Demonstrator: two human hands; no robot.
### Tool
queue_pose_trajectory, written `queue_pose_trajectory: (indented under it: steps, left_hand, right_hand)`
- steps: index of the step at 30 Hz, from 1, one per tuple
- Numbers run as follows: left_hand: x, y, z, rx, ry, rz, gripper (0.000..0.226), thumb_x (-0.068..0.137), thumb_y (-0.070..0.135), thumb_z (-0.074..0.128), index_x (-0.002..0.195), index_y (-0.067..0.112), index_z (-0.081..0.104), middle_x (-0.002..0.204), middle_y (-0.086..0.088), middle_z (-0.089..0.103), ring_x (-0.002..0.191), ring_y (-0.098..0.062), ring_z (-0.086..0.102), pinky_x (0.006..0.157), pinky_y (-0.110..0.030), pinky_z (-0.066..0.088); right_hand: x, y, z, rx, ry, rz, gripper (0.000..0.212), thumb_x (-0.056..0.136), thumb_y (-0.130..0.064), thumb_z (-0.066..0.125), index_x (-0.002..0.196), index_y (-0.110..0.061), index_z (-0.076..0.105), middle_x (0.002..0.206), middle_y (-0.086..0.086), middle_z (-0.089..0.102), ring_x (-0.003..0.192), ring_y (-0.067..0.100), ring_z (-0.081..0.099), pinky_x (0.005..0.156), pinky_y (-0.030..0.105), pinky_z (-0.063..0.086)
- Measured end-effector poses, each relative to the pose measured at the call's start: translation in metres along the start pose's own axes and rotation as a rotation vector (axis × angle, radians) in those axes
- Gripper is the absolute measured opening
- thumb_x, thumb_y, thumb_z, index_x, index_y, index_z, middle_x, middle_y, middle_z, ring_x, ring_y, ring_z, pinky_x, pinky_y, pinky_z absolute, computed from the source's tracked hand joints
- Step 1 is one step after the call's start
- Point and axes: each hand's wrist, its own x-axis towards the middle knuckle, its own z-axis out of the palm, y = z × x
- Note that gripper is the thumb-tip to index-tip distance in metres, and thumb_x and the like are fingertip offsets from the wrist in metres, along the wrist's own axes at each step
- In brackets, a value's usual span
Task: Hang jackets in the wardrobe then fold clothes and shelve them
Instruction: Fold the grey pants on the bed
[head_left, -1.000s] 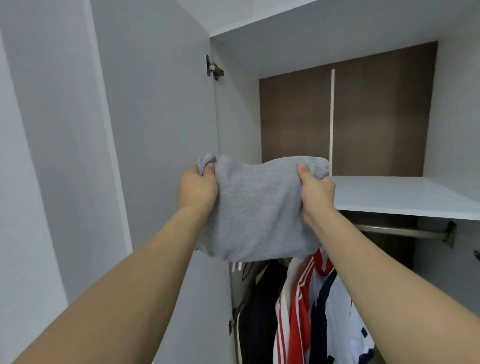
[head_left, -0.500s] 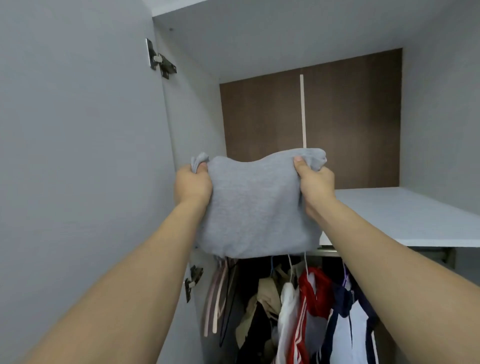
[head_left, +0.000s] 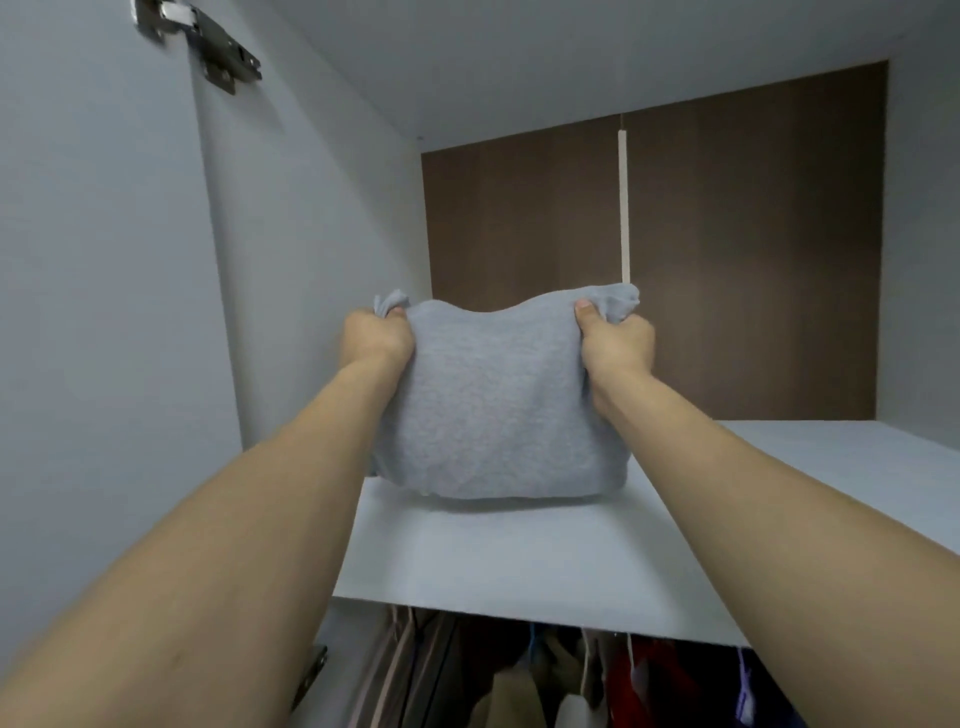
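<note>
Folded grey garment (head_left: 493, 410) gripped at both ends by both hands.

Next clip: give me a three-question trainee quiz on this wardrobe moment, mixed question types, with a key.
1. True or false: the grey garment is hanging from the rail.
2. Multiple choice: the left hand and right hand grip the garment at its
A. lower hem
B. upper corners
C. middle
3. Fill in: the garment's lower edge is over the white ____, above the hung clothes.

Key: 1 false; 2 B; 3 shelf
</note>
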Motion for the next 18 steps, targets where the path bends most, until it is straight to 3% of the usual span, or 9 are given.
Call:
queue_pose_trajectory:
  steps: [2, 5, 7, 10, 12, 13, 15, 17, 18]
  left_hand:
    - [0.015, -0.006, 0.011, 0.01, 0.016, -0.008, 0.041, 0.092, 0.035, 0.057, 0.121, 0.007, 0.064, 0.134, -0.006, 0.062, 0.114, -0.03, 0.062, 0.088, -0.026, 0.044]
    - [0.035, -0.014, 0.026, -0.003, -0.005, -0.018, 0.05, 0.091, 0.038, 0.061, 0.128, 0.005, 0.06, 0.141, -0.004, 0.057, 0.121, -0.026, 0.059, 0.1, -0.029, 0.045]
    - [0.043, -0.022, 0.035, 0.058, -0.066, -0.052, 0.058, 0.09, 0.043, 0.062, 0.134, 0.006, 0.052, 0.14, -0.008, 0.056, 0.121, -0.029, 0.057, 0.104, -0.037, 0.045]
    - [0.03, -0.037, 0.049, 0.518, -0.114, 0.006, 0.068, 0.092, 0.053, 0.052, 0.144, 0.014, 0.03, 0.145, -0.015, 0.04, 0.134, -0.035, 0.04, 0.111, -0.044, 0.034]
    - [0.008, -0.052, 0.059, 0.765, -0.206, 0.183, 0.061, 0.095, 0.054, 0.043, 0.144, 0.02, 0.031, 0.147, -0.013, 0.031, 0.138, -0.034, 0.03, 0.114, -0.047, 0.026]
    - [-0.002, -0.06, 0.064, 0.829, -0.324, 0.233, 0.058, 0.097, 0.055, 0.039, 0.144, 0.021, 0.034, 0.15, -0.011, 0.028, 0.14, -0.033, 0.027, 0.115, -0.048, 0.022]
    - [-0.015, -0.082, 0.072, 0.962, -0.659, 0.181, 0.062, 0.099, 0.059, 0.028, 0.151, 0.024, 0.032, 0.16, -0.006, 0.02, 0.146, -0.032, 0.02, 0.119, -0.05, 0.015]
    - [-0.017, -0.102, 0.075, 1.044, -0.886, 0.064, 0.065, 0.101, 0.061, 0.021, 0.157, 0.028, 0.02, 0.165, -0.002, 0.01, 0.151, -0.028, 0.011, 0.122, -0.05, 0.008]
    - [-0.014, -0.107, 0.077, 1.04, -0.918, 0.047, 0.064, 0.101, 0.061, 0.02, 0.157, 0.029, 0.017, 0.165, -0.001, 0.009, 0.152, -0.026, 0.009, 0.122, -0.05, 0.006]
  right_hand:
    - [0.02, 0.005, 0.012, -0.043, 0.002, -0.026, 0.023, 0.09, -0.045, 0.063, 0.084, -0.024, 0.054, 0.089, -0.003, 0.064, 0.085, 0.023, 0.062, 0.08, 0.036, 0.051]
    - [0.045, 0.019, 0.028, -0.093, -0.004, 0.005, 0.028, 0.09, -0.046, 0.063, 0.097, -0.02, 0.056, 0.099, 0.0, 0.065, 0.09, 0.026, 0.061, 0.078, 0.034, 0.047]
    - [0.061, 0.033, 0.039, -0.117, -0.008, 0.097, 0.047, 0.088, -0.045, 0.065, 0.12, -0.013, 0.053, 0.122, 0.009, 0.062, 0.107, 0.032, 0.06, 0.091, 0.04, 0.048]
    - [0.069, 0.056, 0.043, -0.487, 0.048, 0.212, 0.093, 0.08, -0.05, 0.072, 0.148, -0.011, 0.022, 0.149, 0.016, 0.034, 0.135, 0.037, 0.035, 0.111, 0.047, 0.032]
    - [0.061, 0.073, 0.04, -0.833, 0.056, -0.043, 0.093, 0.082, -0.051, 0.068, 0.151, -0.015, 0.017, 0.152, 0.016, 0.024, 0.139, 0.036, 0.026, 0.114, 0.047, 0.023]
    - [0.057, 0.081, 0.041, -0.963, -0.044, -0.2, 0.085, 0.087, -0.051, 0.062, 0.151, -0.016, 0.019, 0.153, 0.015, 0.023, 0.14, 0.035, 0.025, 0.115, 0.047, 0.021]
    - [0.05, 0.095, 0.042, -1.192, -0.469, -0.292, 0.069, 0.097, -0.054, 0.043, 0.153, -0.019, 0.024, 0.158, 0.012, 0.023, 0.143, 0.032, 0.025, 0.117, 0.045, 0.018]
    - [0.045, 0.112, 0.044, -1.325, -0.824, -0.068, 0.068, 0.101, -0.057, 0.027, 0.156, -0.019, 0.02, 0.163, 0.008, 0.018, 0.147, 0.029, 0.022, 0.119, 0.043, 0.016]
    - [0.045, 0.12, 0.044, -1.344, -0.893, 0.029, 0.068, 0.101, -0.058, 0.022, 0.157, -0.02, 0.015, 0.164, 0.007, 0.013, 0.149, 0.028, 0.018, 0.12, 0.044, 0.015]
